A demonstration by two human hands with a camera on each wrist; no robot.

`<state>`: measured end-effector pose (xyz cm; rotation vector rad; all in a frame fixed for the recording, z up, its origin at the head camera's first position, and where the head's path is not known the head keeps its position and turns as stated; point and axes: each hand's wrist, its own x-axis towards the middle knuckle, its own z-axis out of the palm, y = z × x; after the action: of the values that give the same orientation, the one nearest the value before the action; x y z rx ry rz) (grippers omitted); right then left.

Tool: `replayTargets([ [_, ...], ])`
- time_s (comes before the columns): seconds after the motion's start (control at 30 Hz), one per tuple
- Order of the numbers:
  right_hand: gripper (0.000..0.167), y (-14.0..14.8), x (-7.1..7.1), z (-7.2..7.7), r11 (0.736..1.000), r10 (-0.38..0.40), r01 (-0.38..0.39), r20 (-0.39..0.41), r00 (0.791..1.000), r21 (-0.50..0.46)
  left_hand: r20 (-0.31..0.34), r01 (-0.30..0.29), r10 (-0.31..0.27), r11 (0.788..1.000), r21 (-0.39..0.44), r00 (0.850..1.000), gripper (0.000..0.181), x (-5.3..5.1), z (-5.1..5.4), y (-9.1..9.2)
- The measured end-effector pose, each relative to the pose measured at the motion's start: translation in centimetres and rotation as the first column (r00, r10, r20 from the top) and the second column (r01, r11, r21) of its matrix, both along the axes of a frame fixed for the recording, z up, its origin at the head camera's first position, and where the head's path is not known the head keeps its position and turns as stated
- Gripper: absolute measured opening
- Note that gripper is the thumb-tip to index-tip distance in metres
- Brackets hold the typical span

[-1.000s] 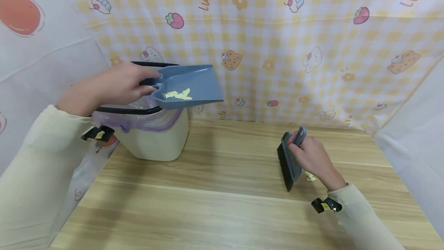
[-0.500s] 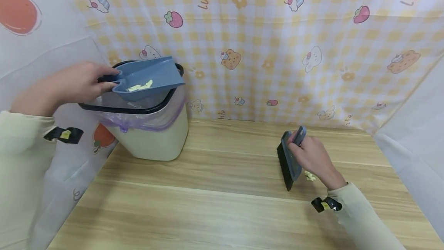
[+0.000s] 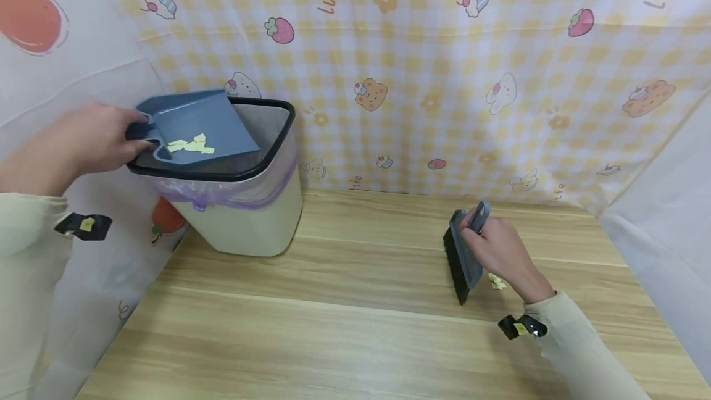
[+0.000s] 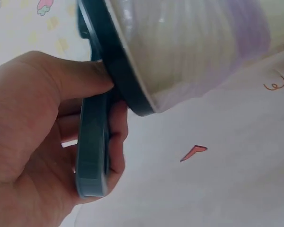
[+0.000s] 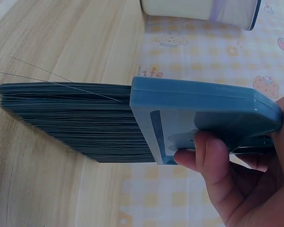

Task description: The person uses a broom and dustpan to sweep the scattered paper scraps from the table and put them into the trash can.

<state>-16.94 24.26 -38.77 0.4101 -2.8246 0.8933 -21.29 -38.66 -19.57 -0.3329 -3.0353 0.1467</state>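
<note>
My left hand [image 3: 102, 137] grips the handle of a blue dustpan [image 3: 200, 119] above the mouth of a trash bin [image 3: 250, 227]. Pale yellow paper scraps [image 3: 191, 144] lie in the pan near its handle end. In the left wrist view the fingers curl round the dustpan handle [image 4: 92, 146], close beside the bin's dark rim [image 4: 128, 71]. On the right, my right hand [image 3: 500, 252] holds a small blue hand brush [image 3: 469, 258], its dark bristles [image 5: 80, 123] down at the wooden table. A few more scraps [image 3: 497, 281] lie on the table beside the brush, partly behind the wrist.
The bin has a black rim [image 3: 286, 122] and a purple-edged clear bag [image 3: 250, 197]. It stands at the table's back left, against a checkered curtain [image 3: 411, 79]. A white curtain [image 3: 666, 252] borders the wooden table [image 3: 333, 344] on the right.
The left hand has carried the dustpan leftward, from beyond the bin's right side to over its mouth, with the scraps still in it. The right hand and brush have stayed in place.
</note>
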Motion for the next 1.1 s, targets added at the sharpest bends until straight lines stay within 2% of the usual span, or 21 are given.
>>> replayTargets([
  [0.13,0.019,0.0,0.0,0.0,1.0,0.002,-0.002,-0.006,1.0,-0.005,-0.058,-0.059,0.059,0.998,-0.006,0.997,0.049,0.3,-0.3,0.4],
  [0.23,0.019,0.0,0.0,0.0,1.0,0.002,-0.002,-0.007,1.0,-0.009,-0.14,-0.083,0.081,0.997,-0.005,0.987,0.048,0.6,-0.5,0.8],
  [0.33,0.018,0.0,0.0,0.0,1.0,0.001,-0.002,-0.004,1.0,-0.013,-0.224,-0.076,0.071,0.997,-0.012,0.972,0.047,1.1,-0.6,1.4],
  [0.4,0.018,0.0,0.0,0.0,1.0,0.002,-0.002,-0.002,1.0,-0.015,-0.279,-0.047,0.044,0.999,-0.005,0.959,0.048,1.3,-0.7,1.8],
  [0.47,0.018,0.0,0.1,0.0,1.0,0.004,-0.004,-0.001,1.0,-0.016,-0.338,0.008,-0.009,1.0,-0.006,0.941,0.049,1.5,-0.8,2.2],
  [0.53,0.018,-0.1,0.1,-0.1,1.0,0.005,-0.005,-0.001,1.0,-0.015,-0.404,0.069,-0.071,0.997,-0.02,0.912,0.053,1.8,-0.8,2.5],
  [0.6,0.019,-0.1,0.1,-0.1,1.0,0.007,-0.007,0.002,1.0,-0.015,-0.482,0.152,-0.167,0.986,-0.071,0.86,0.059,2.1,-0.9,2.7],
  [0.67,0.019,-0.1,0.0,-0.1,1.0,0.006,-0.006,0.004,1.0,-0.017,-0.55,0.224,-0.262,0.965,-0.137,0.793,0.066,2.4,-0.9,3.0],
  [0.7,0.02,-0.1,0.0,-0.1,1.0,0.005,-0.005,0.004,1.0,-0.018,-0.578,0.257,-0.31,0.951,-0.174,0.755,0.067,2.5,-0.9,3.1],
  [0.77,0.019,-0.1,0.1,-0.1,1.0,0.004,-0.003,0.007,1.0,-0.021,-0.615,0.313,-0.389,0.921,-0.234,0.685,0.066,2.6,-0.8,3.2],
  [0.8,0.019,-0.1,0.1,-0.1,1.0,0.003,-0.003,0.008,1.0,-0.022,-0.626,0.329,-0.414,0.909,-0.255,0.661,0.066,2.6,-0.8,3.2],
  [0.83,0.019,0.0,0.1,-0.1,1.0,0.003,-0.002,0.008,1.0,-0.023,-0.633,0.341,-0.43,0.902,-0.267,0.643,0.063,2.6,-0.8,3.3],
  [0.87,0.019,0.0,0.1,-0.1,1.0,0.003,-0.003,0.01,1.0,-0.023,-0.638,0.347,-0.44,0.897,-0.275,0.632,0.063,2.6,-0.8,3.3],
  [0.9,0.018,0.0,0.1,-0.1,1.0,0.004,-0.004,0.009,1.0,-0.022,-0.641,0.348,-0.442,0.895,-0.277,0.628,0.062,2.7,-0.8,3.3],
  [1.1,0.018,0.0,0.1,-0.1,1.0,0.004,-0.004,0.013,1.0,-0.021,-0.652,0.343,-0.419,0.906,-0.25,0.632,0.058,2.7,-1.0,3.4],
])
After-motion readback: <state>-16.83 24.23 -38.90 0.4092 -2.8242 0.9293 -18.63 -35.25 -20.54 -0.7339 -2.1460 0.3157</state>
